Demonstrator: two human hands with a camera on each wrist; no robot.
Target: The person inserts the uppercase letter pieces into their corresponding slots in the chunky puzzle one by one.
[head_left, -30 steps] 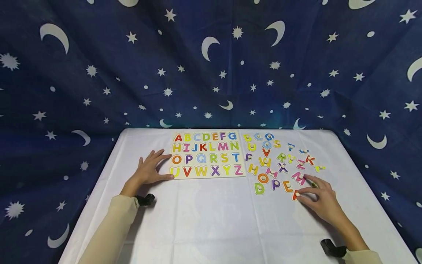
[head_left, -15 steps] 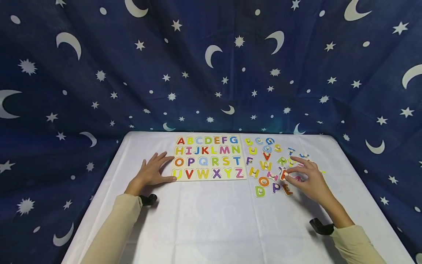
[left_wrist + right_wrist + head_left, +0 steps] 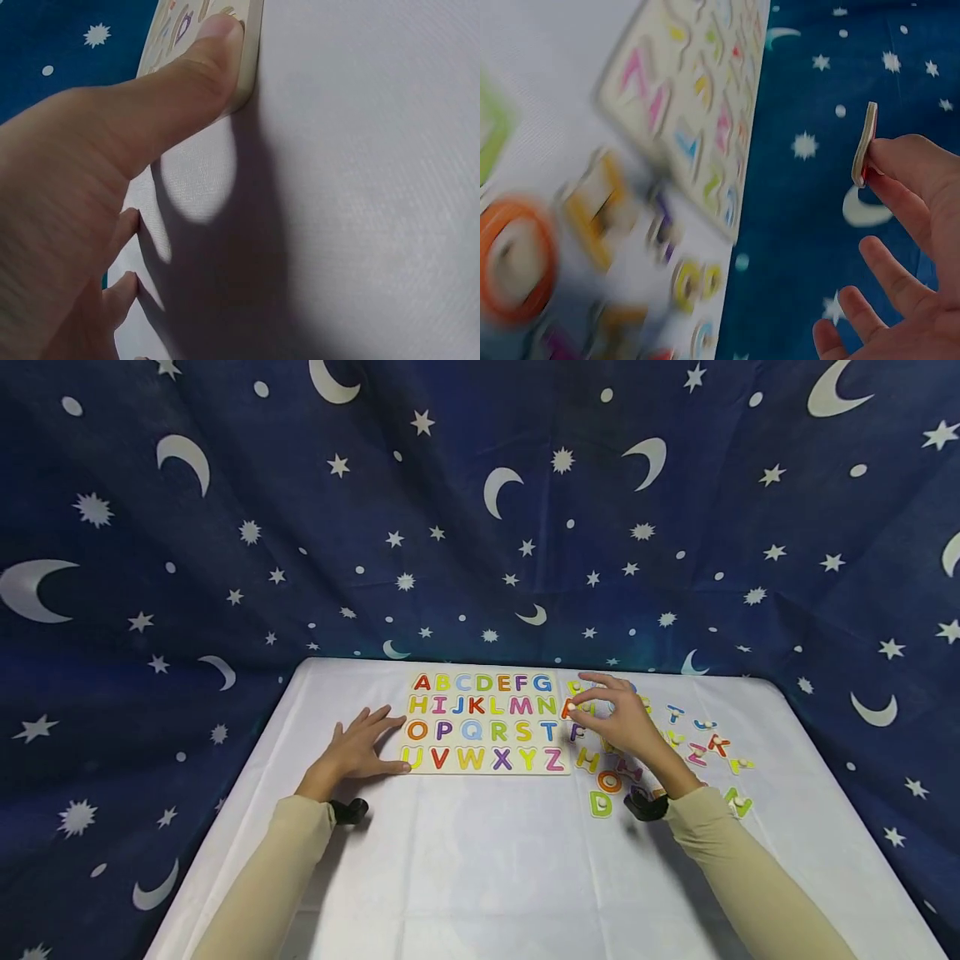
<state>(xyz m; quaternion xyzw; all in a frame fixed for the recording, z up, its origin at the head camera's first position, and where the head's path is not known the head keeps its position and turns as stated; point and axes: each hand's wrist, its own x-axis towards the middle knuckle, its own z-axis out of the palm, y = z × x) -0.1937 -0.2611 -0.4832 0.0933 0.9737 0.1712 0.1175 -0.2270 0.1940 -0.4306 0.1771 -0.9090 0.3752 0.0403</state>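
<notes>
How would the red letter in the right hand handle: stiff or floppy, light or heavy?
The red letter is probably stiff: edge-on in the wrist view, it looks thin but does not droop. It's likely light, since the right hand holds it in a mere fingertip pinch. Laid down and pushed, it would probably slide rather than roll, being flat.

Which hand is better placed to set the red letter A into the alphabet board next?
The right hand, I'd judge: it pinches the red letter A near the alphabet board. The left hand holds no letter; its thumb lies on the board's left end.
</notes>
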